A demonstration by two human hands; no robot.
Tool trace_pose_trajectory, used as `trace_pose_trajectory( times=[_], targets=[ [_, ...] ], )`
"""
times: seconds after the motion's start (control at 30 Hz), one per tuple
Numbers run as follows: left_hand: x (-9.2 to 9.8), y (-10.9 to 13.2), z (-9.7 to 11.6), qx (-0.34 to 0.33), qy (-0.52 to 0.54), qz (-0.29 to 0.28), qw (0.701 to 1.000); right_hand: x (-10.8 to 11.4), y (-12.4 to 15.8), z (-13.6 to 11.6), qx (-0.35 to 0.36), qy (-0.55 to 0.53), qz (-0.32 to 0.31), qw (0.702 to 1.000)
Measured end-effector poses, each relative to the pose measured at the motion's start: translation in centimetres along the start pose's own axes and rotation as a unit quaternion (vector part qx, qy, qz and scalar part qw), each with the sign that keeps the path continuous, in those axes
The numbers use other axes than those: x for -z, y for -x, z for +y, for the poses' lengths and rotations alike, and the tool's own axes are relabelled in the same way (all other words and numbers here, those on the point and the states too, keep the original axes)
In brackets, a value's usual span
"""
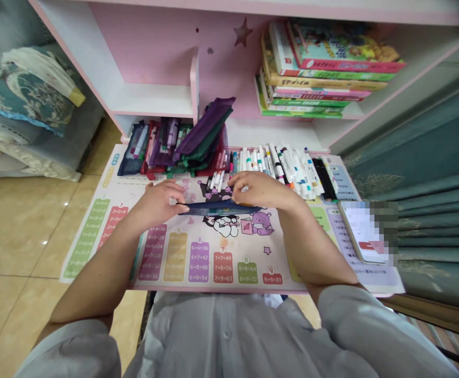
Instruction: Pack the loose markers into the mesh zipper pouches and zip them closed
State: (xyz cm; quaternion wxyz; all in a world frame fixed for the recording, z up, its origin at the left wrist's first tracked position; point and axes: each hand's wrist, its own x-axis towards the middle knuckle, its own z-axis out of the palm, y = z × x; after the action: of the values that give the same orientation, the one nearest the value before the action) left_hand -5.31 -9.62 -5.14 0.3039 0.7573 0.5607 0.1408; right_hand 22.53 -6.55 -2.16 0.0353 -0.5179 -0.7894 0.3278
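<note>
A navy mesh zip pouch (213,209) stretches low over the middle of the desk mat, between my two hands. Thumb and fingers of my left hand (156,202) pinch its left end. My right hand (258,190) grips its upper edge near the right end, the fingers bent inward. Light and greenish shapes show through the mesh, too blurred to name. Just beyond the pouch lie a few white pens (216,181). A row of markers (292,168), mostly white, lies behind my right hand.
Filled mesh pouches (135,149) lie at the back left, beside a stack of purple, green and red pouches (207,136). Books (316,81) are piled on the pink shelf. A phone (361,233) rests on the printed desk mat (253,273) at right, near a curtain (422,194).
</note>
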Motion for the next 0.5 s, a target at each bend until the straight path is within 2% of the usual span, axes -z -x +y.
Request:
trace_pose_trajectory(
  times=[0.5],
  targets=[
    [0.02,0.0,0.12,0.02,0.001,-0.002,1.0,0.85,0.46,0.48,-0.019,0.013,-0.027,0.999]
  ],
)
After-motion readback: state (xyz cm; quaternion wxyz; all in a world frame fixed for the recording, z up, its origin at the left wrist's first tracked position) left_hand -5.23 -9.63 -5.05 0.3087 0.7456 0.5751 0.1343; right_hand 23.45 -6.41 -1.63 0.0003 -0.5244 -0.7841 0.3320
